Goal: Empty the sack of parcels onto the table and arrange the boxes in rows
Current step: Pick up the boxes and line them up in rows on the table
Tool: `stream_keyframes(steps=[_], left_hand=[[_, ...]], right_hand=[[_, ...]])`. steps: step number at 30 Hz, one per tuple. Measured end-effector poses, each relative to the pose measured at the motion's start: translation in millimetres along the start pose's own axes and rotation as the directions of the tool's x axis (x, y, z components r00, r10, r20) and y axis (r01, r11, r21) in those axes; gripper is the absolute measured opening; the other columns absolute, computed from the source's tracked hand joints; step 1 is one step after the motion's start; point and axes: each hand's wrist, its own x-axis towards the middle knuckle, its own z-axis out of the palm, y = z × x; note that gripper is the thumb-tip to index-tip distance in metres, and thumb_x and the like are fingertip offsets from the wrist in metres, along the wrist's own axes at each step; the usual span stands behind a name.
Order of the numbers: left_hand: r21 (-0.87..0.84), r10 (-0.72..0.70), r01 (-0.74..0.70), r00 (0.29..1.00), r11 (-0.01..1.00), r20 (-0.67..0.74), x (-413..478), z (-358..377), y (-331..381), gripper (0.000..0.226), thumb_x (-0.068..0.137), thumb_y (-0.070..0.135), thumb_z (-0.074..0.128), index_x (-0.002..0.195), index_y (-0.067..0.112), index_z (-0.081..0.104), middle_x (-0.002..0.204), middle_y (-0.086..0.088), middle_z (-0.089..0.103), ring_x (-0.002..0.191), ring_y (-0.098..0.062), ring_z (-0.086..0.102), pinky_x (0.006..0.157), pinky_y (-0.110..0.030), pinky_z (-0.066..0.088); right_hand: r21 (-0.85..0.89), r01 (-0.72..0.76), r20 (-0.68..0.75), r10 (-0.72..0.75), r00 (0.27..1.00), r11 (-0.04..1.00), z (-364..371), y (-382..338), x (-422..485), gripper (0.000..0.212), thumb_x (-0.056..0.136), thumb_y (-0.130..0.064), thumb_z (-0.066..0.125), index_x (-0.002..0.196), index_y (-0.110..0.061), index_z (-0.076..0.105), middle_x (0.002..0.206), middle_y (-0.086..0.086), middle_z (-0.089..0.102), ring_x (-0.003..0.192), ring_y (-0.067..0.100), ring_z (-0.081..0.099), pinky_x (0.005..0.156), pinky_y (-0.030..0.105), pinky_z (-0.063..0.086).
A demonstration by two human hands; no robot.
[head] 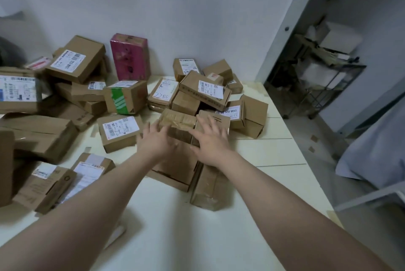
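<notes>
Cardboard box point(178, 122) at left fingers point(154, 127)

Cardboard parcels are lying scattered across my worktop point(197, 227), heaped against the wall point(197, 8) behind it. A tall box point(129, 57) is standing upright against that wall, behind a taped parcel point(126, 97). Left of it, a labelled box point(75, 59) is resting tilted on top of other boxes. Right of centre, another labelled box point(205, 90) is lying across a cluster of smaller ones. My left grip point(157, 137) and right grip point(211, 141) are reaching side by side over a tape-wrapped parcel point(178, 120) in the middle, and a flat box point(175, 172) is lying just before them. A wire rack point(317, 78) is standing on the floor beyond the worktop's right edge.
</notes>
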Motion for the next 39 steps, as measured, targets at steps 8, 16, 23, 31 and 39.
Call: stream_keyframes(steps=[8, 16, 23, 31, 39], left_hand=[[-0.114, -0.107, 0.116, 0.991, 0.987, 0.086, 90, 5, 32, 0.082, 0.091, 0.064, 0.047, 0.156, 0.034, 0.007, 0.164, -0.01, -0.006, 0.149, -0.035, -0.013, 0.118, -0.059, -0.001], [-0.32, -0.193, 0.202, 0.979, 0.926, 0.058, 186, -7, 58, 0.106, 0.082, 0.066, 0.06, 0.155, 0.03, -0.009, 0.163, -0.016, -0.001, 0.15, -0.039, -0.003, 0.118, -0.06, 0.007], [-0.255, -0.04, 0.033, 0.999, 0.966, -0.024, 163, 42, 95, 0.096, 0.083, 0.068, 0.055, 0.154, 0.031, 0.002, 0.144, -0.011, 0.039, 0.123, -0.036, 0.052, 0.105, -0.052, 0.038], [-0.128, -0.165, 0.145, 0.973, 0.981, -0.163, 140, 50, 130, 0.058, 0.09, 0.063, 0.041, 0.126, 0.018, 0.041, 0.123, -0.015, 0.051, 0.117, -0.036, 0.048, 0.099, -0.051, 0.037], [-0.357, -0.111, 0.047, 0.981, 0.933, -0.161, 174, 18, 174, 0.052, 0.099, 0.052, 0.036, 0.138, 0.019, 0.046, 0.14, -0.016, 0.046, 0.127, -0.036, 0.046, 0.104, -0.047, 0.04]], right_hand=[[-0.127, -0.093, 0.076, 0.103, 0.992, 0.988, -23, 59, 43, 0.05, 0.095, -0.063, 0.038, 0.107, -0.025, 0.068, 0.122, 0.007, 0.053, 0.121, 0.029, 0.046, 0.091, 0.042, 0.045], [0.036, -0.065, -0.149, 0.069, 0.986, 0.997, -48, 94, 101, 0.046, 0.096, -0.043, 0.052, 0.138, -0.026, 0.05, 0.147, 0.003, 0.04, 0.136, 0.027, 0.03, 0.107, 0.045, 0.037], [0.029, -0.222, 0.075, 0.219, 0.973, 0.975, -25, 130, 146, 0.041, 0.093, -0.045, 0.056, 0.133, -0.038, 0.049, 0.165, -0.003, -0.006, 0.15, 0.034, -0.011, 0.112, 0.073, -0.002], [0.063, -0.087, -0.057, 0.091, 0.994, 0.994, -24, 176, 122, 0.025, 0.091, -0.045, 0.059, 0.115, -0.039, 0.063, 0.16, -0.01, 0.02, 0.142, 0.025, 0.015, 0.111, 0.056, 0.024], [0.222, -0.161, -0.258, 0.217, 0.942, 0.962, -47, 212, 130, 0.02, 0.098, -0.038, 0.049, 0.108, -0.026, 0.061, 0.128, -0.007, 0.056, 0.123, 0.022, 0.042, 0.097, 0.042, 0.035]])
